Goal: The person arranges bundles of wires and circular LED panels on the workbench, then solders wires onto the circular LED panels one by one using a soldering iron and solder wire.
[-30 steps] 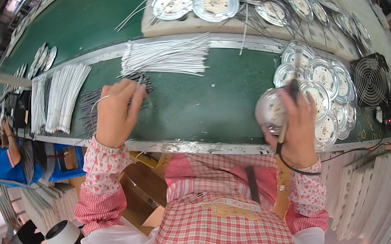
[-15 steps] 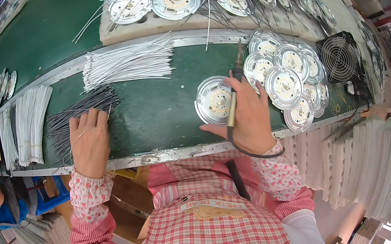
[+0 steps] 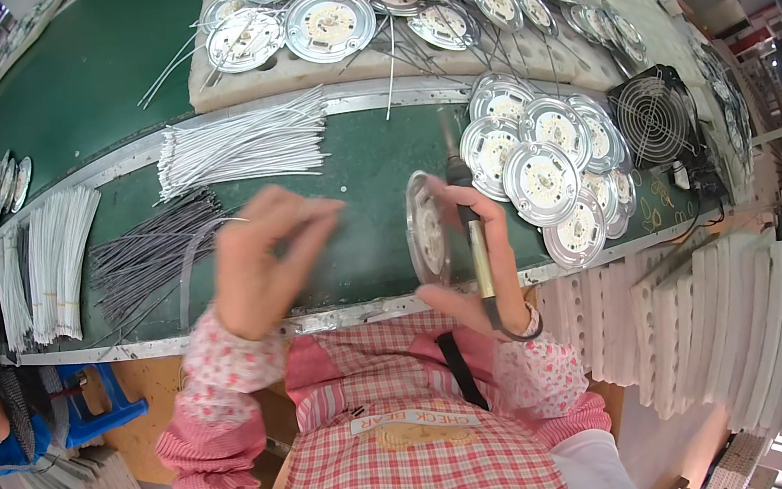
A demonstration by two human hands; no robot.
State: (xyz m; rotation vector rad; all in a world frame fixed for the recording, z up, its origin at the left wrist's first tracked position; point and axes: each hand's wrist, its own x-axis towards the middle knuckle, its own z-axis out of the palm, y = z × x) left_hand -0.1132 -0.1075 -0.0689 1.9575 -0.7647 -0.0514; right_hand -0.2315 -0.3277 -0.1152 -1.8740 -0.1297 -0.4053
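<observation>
Steeply tilted, a metal disc (image 3: 426,229) sits in the right hand's grip

The disc is just above or touching the green table (image 3: 367,152), seen nearly edge-on, its long axis running away from the person. It lies between the hands: right of the left hand (image 3: 274,262), with a gap between them, and against the right hand (image 3: 503,268), clearly the nearer one. That right hand grips it, thumb at the near edge and fingers toward the far edge, while also holding a soldering iron (image 3: 479,251) whose tip points away from the body. The left hand's fingers are drawn toward the thumb, pointing at the disc; blur leaves me unable to tell whether they close on anything.

Just right of the right hand, a pile of similar discs (image 3: 544,183) overlaps on the table, with a black fan (image 3: 653,116) beside it. Left of the left hand lie dark wires (image 3: 150,255), with white wires (image 3: 240,148) farther off. Beyond the table's metal strip, a pale foam block (image 3: 325,74) carries more discs with wires among them.
</observation>
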